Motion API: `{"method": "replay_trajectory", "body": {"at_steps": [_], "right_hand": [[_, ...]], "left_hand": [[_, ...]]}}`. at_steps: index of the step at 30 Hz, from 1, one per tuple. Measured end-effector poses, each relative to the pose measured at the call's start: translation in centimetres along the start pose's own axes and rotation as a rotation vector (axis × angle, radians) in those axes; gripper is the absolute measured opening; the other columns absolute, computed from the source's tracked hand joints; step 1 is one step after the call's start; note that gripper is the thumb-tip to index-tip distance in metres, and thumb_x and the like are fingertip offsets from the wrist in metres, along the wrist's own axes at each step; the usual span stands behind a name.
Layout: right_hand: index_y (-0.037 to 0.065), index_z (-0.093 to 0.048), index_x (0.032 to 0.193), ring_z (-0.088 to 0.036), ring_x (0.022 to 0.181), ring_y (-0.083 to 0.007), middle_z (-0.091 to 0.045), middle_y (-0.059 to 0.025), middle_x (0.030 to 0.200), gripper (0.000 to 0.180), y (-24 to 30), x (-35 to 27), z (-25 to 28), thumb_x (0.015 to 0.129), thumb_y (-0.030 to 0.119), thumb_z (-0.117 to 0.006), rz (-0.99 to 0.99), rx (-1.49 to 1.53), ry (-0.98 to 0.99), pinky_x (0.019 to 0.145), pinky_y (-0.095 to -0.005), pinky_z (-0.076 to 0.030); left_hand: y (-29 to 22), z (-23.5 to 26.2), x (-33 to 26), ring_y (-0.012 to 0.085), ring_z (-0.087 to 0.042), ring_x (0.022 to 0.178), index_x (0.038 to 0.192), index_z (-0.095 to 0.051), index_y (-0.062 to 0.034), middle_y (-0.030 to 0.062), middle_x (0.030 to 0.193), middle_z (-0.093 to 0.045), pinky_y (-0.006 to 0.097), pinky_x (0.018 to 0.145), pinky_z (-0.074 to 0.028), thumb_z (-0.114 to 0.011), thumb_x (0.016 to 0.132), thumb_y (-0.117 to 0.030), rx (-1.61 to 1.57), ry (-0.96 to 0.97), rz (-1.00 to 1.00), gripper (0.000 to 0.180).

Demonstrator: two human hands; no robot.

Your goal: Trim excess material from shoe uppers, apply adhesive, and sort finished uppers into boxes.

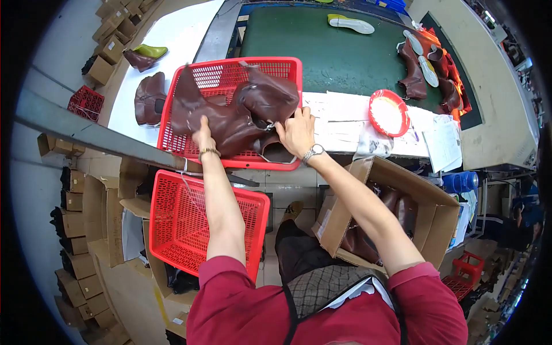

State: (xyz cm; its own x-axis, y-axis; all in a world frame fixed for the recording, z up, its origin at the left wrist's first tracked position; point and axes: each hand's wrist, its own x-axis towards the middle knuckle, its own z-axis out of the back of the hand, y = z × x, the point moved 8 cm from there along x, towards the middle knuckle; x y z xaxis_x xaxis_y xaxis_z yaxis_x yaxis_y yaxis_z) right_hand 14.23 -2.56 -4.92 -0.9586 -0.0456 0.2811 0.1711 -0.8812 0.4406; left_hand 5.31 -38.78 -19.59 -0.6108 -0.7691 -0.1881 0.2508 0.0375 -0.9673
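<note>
Brown leather boot uppers (230, 123) lie in a heap in a red plastic basket (299, 75) on the table in front of me. My left hand (204, 138) grips the near left part of the heap, thumb on top; its other fingers are partly hidden by the leather. At the basket's right edge, my right hand (297, 133) has its fingers curled on the edge of an upper, beside a small whitish tie between the pieces. A single brown boot upper (150, 99) rests on the white tabletop left of the basket.
A second red basket (261, 224) sits lower, below my left forearm. An open carton (425, 172) of brown boots stands at my right. Beyond are a green belt (310, 57), a red-rimmed bowl (372, 115), papers (443, 146), brown boots (411, 75) and a yellow-green sole piece (352, 24).
</note>
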Motion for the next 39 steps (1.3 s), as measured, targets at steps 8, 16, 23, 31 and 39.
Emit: {"method": "replay_trajectory", "body": {"at_steps": [8, 16, 23, 31, 39], "right_hand": [[0.002, -0.072, 0.108, -0.054, 0.115, -0.0459, -0.048, -0.0268, 0.135, 0.060, -3.2, -1.8, 2.3, 0.087, 0.058, -0.067, -0.128, 0.052, 0.362, 0.093, -0.0574, -0.047], [0.000, -0.072, 0.107, -0.069, 0.081, -0.0173, -0.073, -0.0142, 0.092, 0.033, -15.8, -18.3, 26.8, 0.095, 0.031, -0.069, -0.401, 0.154, 0.147, 0.075, -0.0327, -0.054], [-0.005, -0.067, 0.121, -0.070, 0.104, -0.0332, -0.070, -0.0250, 0.114, 0.085, -37.6, -48.2, 23.3, 0.075, 0.066, -0.075, -0.892, -0.062, 0.591, 0.083, -0.0428, -0.057], [-0.010, -0.072, 0.094, -0.071, 0.095, -0.0368, -0.070, -0.0293, 0.103, 0.086, -32.8, -46.1, 11.9, 0.062, 0.069, -0.080, -0.854, -0.119, 0.645, 0.086, -0.0428, -0.056], [-0.018, -0.043, 0.133, -0.061, 0.120, -0.0378, -0.061, -0.0336, 0.124, 0.125, -35.3, -50.1, 11.1, 0.052, 0.065, -0.091, -1.060, 0.080, 0.600, 0.097, -0.0412, -0.052]], "left_hand": [[-9.1, -3.5, -9.7, 0.0558, -0.036, 0.135, 0.155, -0.001, 0.0049, 0.0403, 0.149, -0.026, 0.060, 0.109, -0.036, -0.084, 0.067, -0.055, 0.782, -0.092, -0.251, 0.135], [-17.4, -2.0, -23.3, 0.0242, -0.064, 0.108, 0.139, -0.055, -0.0004, 0.0208, 0.125, -0.063, 0.034, 0.097, -0.049, -0.071, 0.093, -0.017, 0.076, 0.670, -0.716, 0.051], [-15.3, -6.6, -59.9, 0.0193, -0.068, 0.102, 0.130, -0.062, -0.0024, 0.0119, 0.111, -0.071, 0.033, 0.088, -0.054, -0.068, 0.089, -0.011, 0.252, 1.863, -0.629, 0.042], [9.8, -4.1, -73.9, 0.0293, -0.056, 0.125, 0.144, -0.047, -0.0112, 0.0116, 0.135, -0.057, 0.053, 0.108, -0.041, -0.087, 0.063, -0.017, 1.089, 2.127, -1.722, 0.090], [-4.4, -3.4, -71.5, 0.0327, -0.064, 0.090, 0.088, -0.067, -0.0093, 0.0095, 0.090, -0.062, 0.044, 0.074, -0.055, -0.082, 0.064, -0.018, 0.572, 1.959, -1.514, 0.030]]}}
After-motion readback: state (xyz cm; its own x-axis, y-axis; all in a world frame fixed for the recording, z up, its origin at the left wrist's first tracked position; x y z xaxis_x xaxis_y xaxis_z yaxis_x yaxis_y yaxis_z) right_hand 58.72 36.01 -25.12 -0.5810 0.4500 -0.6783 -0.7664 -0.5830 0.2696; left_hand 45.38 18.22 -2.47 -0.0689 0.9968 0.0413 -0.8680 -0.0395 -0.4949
